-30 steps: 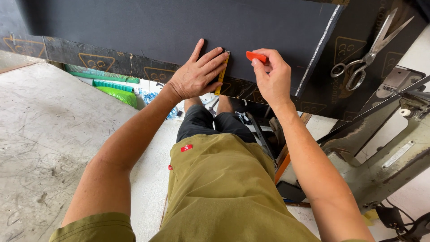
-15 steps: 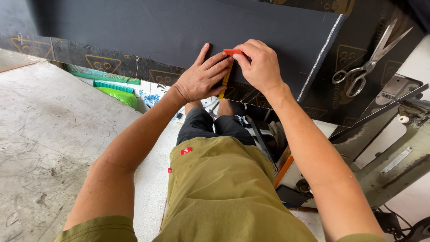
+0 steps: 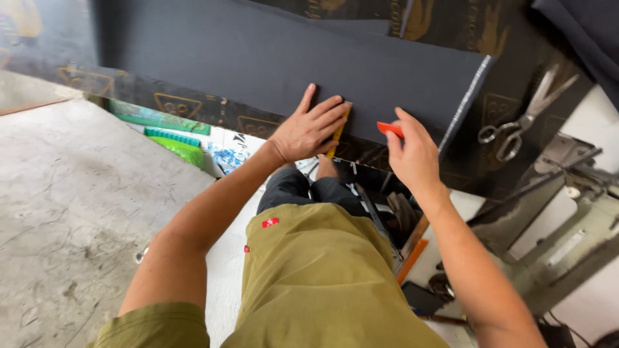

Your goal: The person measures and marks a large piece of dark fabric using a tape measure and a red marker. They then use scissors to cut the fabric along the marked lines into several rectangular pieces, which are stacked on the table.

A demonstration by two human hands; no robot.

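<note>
At the far left, green plastic packets (image 3: 171,138) are lying below the table edge. The left hand (image 3: 309,129) is pressing flat, fingers spread, on the dark grey sheet of fabric (image 3: 271,58), pinning a thin yellow ruler (image 3: 338,131) near its front edge. The right hand (image 3: 412,154), which was up against the left a moment ago, is now drawing away rightward, pinching a small red-orange piece of marking chalk (image 3: 389,129) (a mark looks just finished). Steel scissors (image 3: 522,119) are resting further right.
</note>
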